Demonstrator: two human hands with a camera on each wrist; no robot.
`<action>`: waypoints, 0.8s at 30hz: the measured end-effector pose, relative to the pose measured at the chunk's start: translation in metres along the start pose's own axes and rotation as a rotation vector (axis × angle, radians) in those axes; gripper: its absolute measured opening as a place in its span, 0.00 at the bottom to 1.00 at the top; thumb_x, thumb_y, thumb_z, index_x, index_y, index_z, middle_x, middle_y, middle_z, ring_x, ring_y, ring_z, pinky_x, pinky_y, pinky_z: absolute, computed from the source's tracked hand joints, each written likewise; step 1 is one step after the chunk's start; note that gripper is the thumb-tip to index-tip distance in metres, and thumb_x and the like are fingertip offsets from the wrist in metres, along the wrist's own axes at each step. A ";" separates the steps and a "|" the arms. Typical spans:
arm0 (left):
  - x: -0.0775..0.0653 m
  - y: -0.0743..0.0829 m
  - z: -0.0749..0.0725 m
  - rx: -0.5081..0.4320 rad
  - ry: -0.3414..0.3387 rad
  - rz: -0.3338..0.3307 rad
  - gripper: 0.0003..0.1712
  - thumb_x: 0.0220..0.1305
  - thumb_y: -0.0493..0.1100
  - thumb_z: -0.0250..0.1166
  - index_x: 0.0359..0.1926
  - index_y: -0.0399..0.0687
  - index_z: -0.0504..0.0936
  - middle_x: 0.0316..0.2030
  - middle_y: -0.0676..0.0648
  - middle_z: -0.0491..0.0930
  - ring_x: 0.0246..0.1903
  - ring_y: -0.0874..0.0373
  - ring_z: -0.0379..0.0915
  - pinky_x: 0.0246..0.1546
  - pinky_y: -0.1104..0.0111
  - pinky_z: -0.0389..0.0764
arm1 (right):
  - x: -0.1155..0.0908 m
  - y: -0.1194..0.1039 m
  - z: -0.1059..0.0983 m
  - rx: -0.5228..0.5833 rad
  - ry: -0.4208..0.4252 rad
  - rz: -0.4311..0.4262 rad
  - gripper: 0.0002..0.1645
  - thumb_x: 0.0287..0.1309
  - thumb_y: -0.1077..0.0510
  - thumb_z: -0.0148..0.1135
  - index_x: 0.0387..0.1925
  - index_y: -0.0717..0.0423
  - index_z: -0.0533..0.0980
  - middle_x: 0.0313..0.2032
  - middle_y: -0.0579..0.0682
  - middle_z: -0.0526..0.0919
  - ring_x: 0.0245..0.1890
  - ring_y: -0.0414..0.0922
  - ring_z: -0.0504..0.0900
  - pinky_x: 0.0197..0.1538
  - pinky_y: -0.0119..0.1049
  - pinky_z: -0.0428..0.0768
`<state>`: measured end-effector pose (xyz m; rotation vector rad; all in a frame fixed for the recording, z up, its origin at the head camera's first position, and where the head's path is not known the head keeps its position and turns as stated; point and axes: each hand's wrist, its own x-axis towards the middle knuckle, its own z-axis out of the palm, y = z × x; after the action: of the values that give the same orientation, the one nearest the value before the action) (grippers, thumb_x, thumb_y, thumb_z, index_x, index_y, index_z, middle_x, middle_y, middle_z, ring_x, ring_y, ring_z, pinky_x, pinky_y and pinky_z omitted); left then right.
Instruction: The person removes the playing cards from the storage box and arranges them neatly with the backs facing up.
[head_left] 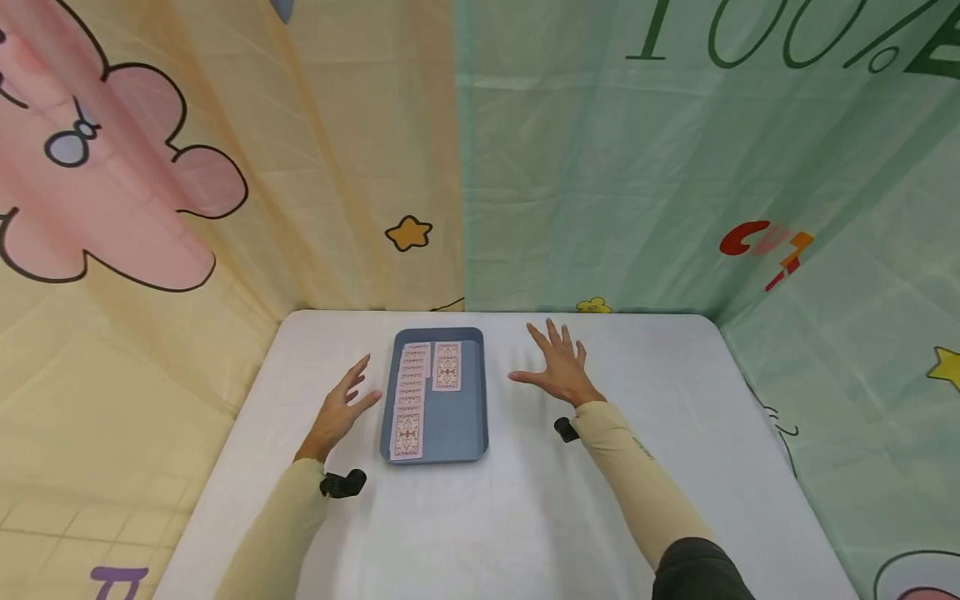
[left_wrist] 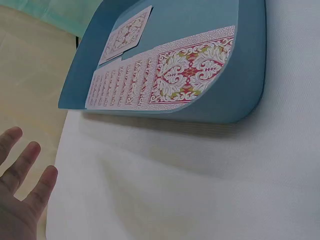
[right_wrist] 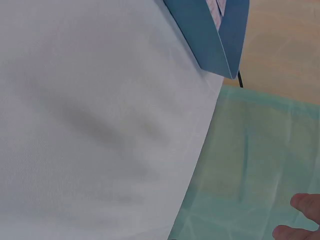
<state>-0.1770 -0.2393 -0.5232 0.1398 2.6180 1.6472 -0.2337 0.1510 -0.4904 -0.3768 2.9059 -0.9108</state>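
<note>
A blue-grey tray [head_left: 455,425] lies on the white table, with playing cards in it, patterned backs up. Along its left side runs an overlapping column of several cards [head_left: 408,433], the nearest one fully exposed. Beside the column's far end lies a shorter overlapping group of cards [head_left: 447,373]. My left hand [head_left: 337,417] hovers left of the tray with fingers spread, holding nothing. To the tray's right, my right hand [head_left: 561,369] is raised with fingers wide apart, also holding nothing. In the left wrist view the card column [left_wrist: 190,72] sits against the tray wall.
The white table [head_left: 465,533] reaches back to hanging printed curtains, a yellow one [head_left: 337,167] at left and a green one [head_left: 585,183] at right. Dark wrist cameras [head_left: 343,484] are strapped to both wrists.
</note>
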 end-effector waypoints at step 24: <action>-0.022 -0.044 0.027 -0.248 0.077 -0.244 0.37 0.68 0.42 0.61 0.73 0.49 0.57 0.70 0.39 0.58 0.66 0.42 0.58 0.66 0.46 0.59 | 0.017 -0.024 0.051 0.195 -0.091 -0.061 0.54 0.50 0.42 0.71 0.73 0.51 0.56 0.72 0.55 0.57 0.72 0.54 0.54 0.69 0.64 0.46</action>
<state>-0.1548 -0.2361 -0.5750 -0.2460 2.3388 1.8970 -0.2375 0.0992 -0.5185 -0.4798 2.7067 -1.1421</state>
